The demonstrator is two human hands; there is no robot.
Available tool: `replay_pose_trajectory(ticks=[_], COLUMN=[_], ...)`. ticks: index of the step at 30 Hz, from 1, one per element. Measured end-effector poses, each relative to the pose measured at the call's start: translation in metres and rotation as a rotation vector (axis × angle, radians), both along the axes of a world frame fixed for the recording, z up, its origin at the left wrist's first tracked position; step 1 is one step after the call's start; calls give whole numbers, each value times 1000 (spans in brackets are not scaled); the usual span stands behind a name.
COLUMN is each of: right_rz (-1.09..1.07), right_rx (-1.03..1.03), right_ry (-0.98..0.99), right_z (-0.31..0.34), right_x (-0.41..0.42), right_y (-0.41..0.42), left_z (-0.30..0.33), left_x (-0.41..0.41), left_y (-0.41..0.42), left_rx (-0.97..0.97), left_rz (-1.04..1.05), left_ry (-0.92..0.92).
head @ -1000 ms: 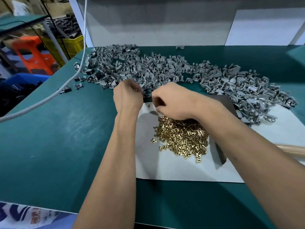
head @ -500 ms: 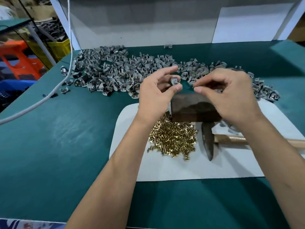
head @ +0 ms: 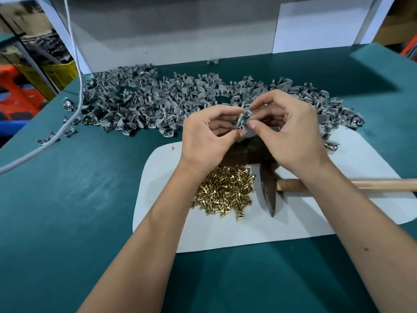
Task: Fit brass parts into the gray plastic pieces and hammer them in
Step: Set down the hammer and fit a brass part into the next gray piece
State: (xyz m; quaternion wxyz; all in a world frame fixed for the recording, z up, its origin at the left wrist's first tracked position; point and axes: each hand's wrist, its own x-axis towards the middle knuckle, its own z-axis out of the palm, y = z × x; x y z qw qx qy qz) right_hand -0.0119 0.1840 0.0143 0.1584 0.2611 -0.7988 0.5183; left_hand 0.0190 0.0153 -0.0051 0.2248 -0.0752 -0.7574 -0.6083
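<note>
My left hand (head: 207, 136) pinches a gray plastic piece (head: 243, 120) between thumb and fingers, raised above a dark metal block (head: 250, 152). My right hand (head: 291, 134) meets it from the right, thumb and forefinger pinched at the piece; any brass part between them is too small to see. A heap of brass parts (head: 225, 190) lies on the white sheet (head: 316, 218) below my hands. A hammer (head: 268, 190) with a wooden handle (head: 372, 184) lies on the sheet to the right. A long pile of gray plastic pieces (head: 158, 102) stretches across the green table behind.
A white cable (head: 74, 64) hangs down on the left and runs over the green table (head: 67, 199). A white back wall (head: 180, 30) closes the far side. Yellow and orange crates (head: 33, 82) stand beyond the left edge. One stray brass part (head: 172, 147) lies near the sheet's corner.
Both hands rose from the table with a gray piece in the left. They have since closed together, and the right fingers now pinch at the piece. The view shifted, revealing the block and hammer.
</note>
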Motion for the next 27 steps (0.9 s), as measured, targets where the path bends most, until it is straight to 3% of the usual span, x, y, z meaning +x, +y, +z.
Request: replay_pose_trajectory(ticks=[15,27], right_rz=[15,2], right_rx=[35,77], right_ry=[84,147], right_z=[-7,-8], right_x=[1,2], right_y=[-7,-8], left_z=[1,0], left_x=[2,4], left_y=[2,2], left_rx=[75,23], left_rz=[9,11], left_ry=[-80,-57])
